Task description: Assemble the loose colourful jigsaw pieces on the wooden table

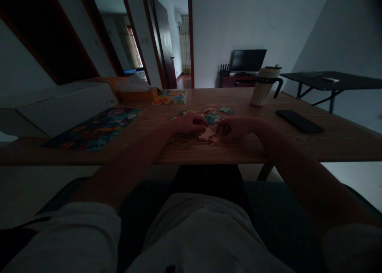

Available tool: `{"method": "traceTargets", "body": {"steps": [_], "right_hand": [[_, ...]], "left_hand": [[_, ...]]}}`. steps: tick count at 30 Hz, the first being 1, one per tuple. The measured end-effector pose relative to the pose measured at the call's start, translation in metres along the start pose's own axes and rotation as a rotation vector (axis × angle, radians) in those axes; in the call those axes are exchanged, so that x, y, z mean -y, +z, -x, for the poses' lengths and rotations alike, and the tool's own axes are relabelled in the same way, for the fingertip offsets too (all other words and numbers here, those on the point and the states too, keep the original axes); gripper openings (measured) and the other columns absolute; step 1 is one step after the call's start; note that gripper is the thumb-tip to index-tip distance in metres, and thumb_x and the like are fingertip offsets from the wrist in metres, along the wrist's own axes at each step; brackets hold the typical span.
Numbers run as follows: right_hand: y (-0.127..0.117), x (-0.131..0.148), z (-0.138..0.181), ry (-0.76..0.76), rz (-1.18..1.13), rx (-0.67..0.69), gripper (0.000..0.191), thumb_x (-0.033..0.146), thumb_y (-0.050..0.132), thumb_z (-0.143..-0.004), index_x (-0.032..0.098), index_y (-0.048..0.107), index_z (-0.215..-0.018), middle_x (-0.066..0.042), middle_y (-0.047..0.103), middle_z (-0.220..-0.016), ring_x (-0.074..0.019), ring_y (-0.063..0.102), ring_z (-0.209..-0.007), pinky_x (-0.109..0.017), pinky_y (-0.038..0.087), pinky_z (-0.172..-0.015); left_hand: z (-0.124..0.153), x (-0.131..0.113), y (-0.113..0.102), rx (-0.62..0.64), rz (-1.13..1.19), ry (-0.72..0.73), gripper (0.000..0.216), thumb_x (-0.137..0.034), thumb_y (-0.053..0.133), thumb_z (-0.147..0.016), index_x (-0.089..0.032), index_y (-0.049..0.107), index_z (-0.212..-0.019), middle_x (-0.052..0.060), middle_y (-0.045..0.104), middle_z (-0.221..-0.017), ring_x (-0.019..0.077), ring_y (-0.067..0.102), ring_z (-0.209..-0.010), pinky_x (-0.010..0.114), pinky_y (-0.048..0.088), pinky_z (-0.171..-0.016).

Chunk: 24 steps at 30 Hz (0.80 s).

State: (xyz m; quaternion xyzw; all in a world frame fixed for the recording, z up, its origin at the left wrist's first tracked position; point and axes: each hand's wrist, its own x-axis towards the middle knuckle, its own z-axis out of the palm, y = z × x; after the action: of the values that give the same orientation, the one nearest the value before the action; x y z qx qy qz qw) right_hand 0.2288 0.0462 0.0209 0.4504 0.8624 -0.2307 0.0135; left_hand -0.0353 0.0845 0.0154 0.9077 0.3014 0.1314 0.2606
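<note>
Several jigsaw puzzle pieces lie on the wooden table in front of me. My left hand (191, 123) curls its thumb and fingers at the edge of a pale pink puzzle piece (205, 135). From the other side, my right hand (234, 127) pinches a yellowish puzzle piece (218, 138) beside the pink one. The dim light blurs the fingertips, and I cannot tell whether these pieces interlock. Just beyond the hands sit teal pieces (212, 119) in a loose group. One light teal piece (227, 110) lies apart, farther right.
A dark, colourful puzzle sheet (101, 127) lies left, next to a white box (71, 108). Behind them are an orange tissue box (137, 94) and a bright puzzle sheet (171, 97). A handled tumbler (262, 88) and a black phone (299, 121) are on the right.
</note>
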Motion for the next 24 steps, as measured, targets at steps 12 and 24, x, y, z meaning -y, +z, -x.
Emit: {"method": "traceTargets", "body": {"steps": [12,24], "right_hand": [[0.001,0.006,0.000,-0.020,-0.007,0.005,0.054,0.056,0.081,-0.073,0.022,0.072,-0.114,-0.006,0.073,-0.098,-0.0229,0.066,-0.082,-0.032,0.046,-0.070],[-0.004,-0.006,0.002,0.054,0.024,0.012,0.051,0.056,0.080,-0.074,0.020,0.072,-0.109,-0.008,0.073,-0.100,-0.0243,0.065,-0.086,-0.032,0.045,-0.071]], "left_hand": [[0.000,0.000,-0.001,0.003,0.044,-0.028,0.028,-0.029,0.067,-0.089,-0.013,0.074,-0.111,0.007,0.076,-0.091,0.0138,0.065,-0.076,0.026,0.051,-0.075],[0.003,-0.004,0.005,0.031,-0.193,0.008,0.028,-0.033,0.062,-0.093,-0.016,0.075,-0.112,0.008,0.074,-0.105,0.0169,0.066,-0.091,0.027,0.047,-0.082]]}}
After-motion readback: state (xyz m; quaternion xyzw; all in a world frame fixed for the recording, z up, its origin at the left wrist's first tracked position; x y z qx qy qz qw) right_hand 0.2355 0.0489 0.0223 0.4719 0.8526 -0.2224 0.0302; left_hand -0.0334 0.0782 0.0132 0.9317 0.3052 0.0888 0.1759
